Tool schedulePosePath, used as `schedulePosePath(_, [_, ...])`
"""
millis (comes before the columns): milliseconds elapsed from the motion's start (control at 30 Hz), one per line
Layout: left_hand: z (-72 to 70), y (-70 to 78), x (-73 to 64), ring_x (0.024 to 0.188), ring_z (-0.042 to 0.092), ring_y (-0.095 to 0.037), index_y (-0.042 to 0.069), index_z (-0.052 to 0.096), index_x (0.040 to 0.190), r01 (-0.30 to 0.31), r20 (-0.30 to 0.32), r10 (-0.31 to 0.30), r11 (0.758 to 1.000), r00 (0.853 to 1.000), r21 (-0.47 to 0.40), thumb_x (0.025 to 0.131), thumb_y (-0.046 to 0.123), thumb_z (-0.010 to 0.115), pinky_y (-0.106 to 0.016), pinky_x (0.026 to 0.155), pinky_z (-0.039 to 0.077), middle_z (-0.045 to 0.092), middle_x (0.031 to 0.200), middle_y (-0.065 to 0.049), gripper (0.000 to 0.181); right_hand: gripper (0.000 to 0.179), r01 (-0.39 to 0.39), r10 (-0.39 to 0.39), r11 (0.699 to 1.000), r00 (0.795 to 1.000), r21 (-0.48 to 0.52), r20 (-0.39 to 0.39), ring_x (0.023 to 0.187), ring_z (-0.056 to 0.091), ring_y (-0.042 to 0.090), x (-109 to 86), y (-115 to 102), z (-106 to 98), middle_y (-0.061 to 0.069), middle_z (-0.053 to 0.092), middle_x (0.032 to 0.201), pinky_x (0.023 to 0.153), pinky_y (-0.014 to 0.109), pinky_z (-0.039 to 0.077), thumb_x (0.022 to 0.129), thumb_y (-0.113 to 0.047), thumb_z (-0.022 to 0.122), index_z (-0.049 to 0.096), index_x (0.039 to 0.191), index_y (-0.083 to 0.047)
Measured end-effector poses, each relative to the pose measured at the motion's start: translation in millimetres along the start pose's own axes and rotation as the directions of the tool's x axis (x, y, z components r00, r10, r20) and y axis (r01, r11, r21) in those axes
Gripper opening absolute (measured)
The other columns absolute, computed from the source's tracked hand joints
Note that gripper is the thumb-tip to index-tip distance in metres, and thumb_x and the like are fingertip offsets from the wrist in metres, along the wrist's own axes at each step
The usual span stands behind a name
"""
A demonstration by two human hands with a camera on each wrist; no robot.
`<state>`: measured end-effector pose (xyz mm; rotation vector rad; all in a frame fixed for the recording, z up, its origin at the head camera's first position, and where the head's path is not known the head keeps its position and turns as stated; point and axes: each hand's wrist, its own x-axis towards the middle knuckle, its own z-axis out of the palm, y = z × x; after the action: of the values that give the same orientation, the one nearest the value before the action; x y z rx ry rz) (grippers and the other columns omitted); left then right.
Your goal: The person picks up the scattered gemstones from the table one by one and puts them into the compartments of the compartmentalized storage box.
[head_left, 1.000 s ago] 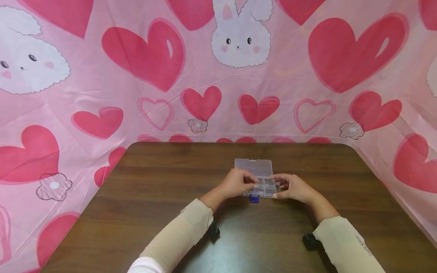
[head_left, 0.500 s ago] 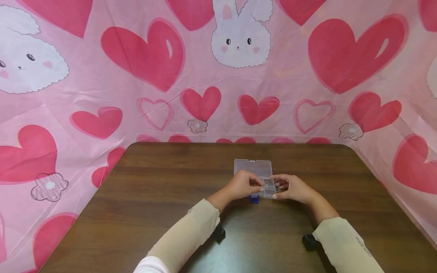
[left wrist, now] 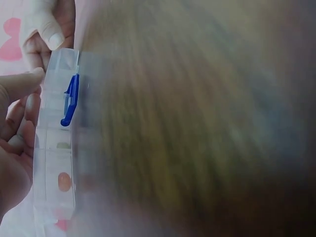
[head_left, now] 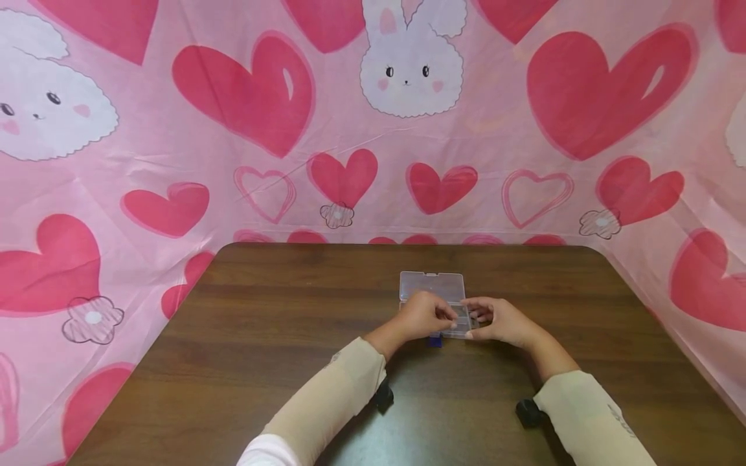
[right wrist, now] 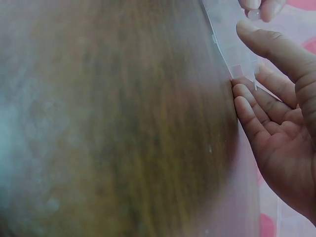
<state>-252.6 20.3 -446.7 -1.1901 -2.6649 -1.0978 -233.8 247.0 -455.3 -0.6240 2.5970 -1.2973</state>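
Observation:
A clear plastic compartment box (head_left: 454,332) lies on the table with its lid (head_left: 432,283) folded back. Its blue latch (left wrist: 72,101) hangs at the front. Through the front wall show an orange piece (left wrist: 64,181) and a small greenish piece (left wrist: 62,145) in separate compartments. My left hand (head_left: 425,316) is over the box, covering much of its left part, thumb and fingertips together. Between those fingertips, the right wrist view shows a small clear round piece (right wrist: 254,15). At the box's right end, my right hand (head_left: 504,321) holds it with thumb at the front corner and fingers behind.
The brown wooden table (head_left: 280,310) extends around the box on all sides. Behind it hangs a pink cloth (head_left: 402,142) with hearts and rabbits. Black wrist cameras sit under both sleeves, close over the tabletop.
My left hand has moved rightward across the box, from its left part toward the right compartments, its fingertips staying together. My right hand and the box have stayed in place.

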Motion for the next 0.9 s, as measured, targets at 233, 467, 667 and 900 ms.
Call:
schedulePosePath(233, [0.4,2.9,0.7,0.064,0.055,0.009,0.011,0.080,0.084,0.026,0.028,-0.026,0.999,0.999,0.026,0.082,0.014,0.080,-0.008,0.059,0.044,0.072,0.075,0.007,0.004,0.067,-0.008,0.008,1.000,1.000,-0.009,-0.002,0.103,0.059,0.028,0.1,0,0,0.017,0.062,0.120,0.089,0.039,0.050,0.076,-0.018,0.085,0.056,0.131,0.004])
schedulePosePath(467, [-0.3,0.7,-1.0,0.063,0.055,0.007,0.008,0.079,0.088,-0.003,0.007,0.003,0.999,1.000,-0.051,0.080,0.010,0.081,-0.010,0.059,0.045,0.073,0.077,0.002,0.008,0.067,-0.014,0.014,1.000,1.000,-0.004,-0.002,0.102,0.059,0.028,0.5,0,-1,0.016,0.062,0.118,0.089,0.040,0.050,0.076,-0.018,0.085,0.055,0.131,0.004])
schedulePosePath(667, [-4.3,-1.9,-9.6,0.066,0.056,0.001,0.004,0.078,0.091,0.013,-0.043,-0.022,0.981,0.999,-0.194,0.076,0.005,0.083,-0.015,0.060,0.049,0.070,0.080,-0.002,0.015,0.066,-0.005,0.005,1.000,1.000,0.005,0.003,0.103,0.059,0.028,0.2,1,2,0.016,0.062,0.118,0.089,0.042,0.050,0.076,-0.018,0.085,0.055,0.131,0.004])
schedulePosePath(900, [-12.1,-0.9,-22.1,0.067,0.057,-0.001,0.004,0.077,0.092,0.038,-0.083,-0.059,0.970,0.995,-0.240,0.077,0.005,0.082,-0.017,0.063,0.050,0.068,0.078,-0.001,0.016,0.066,-0.002,0.002,1.000,1.000,-0.021,-0.016,0.101,0.059,0.027,-2.6,3,5,0.014,0.063,0.115,0.087,0.036,0.051,0.075,-0.018,0.085,0.055,0.130,0.004])
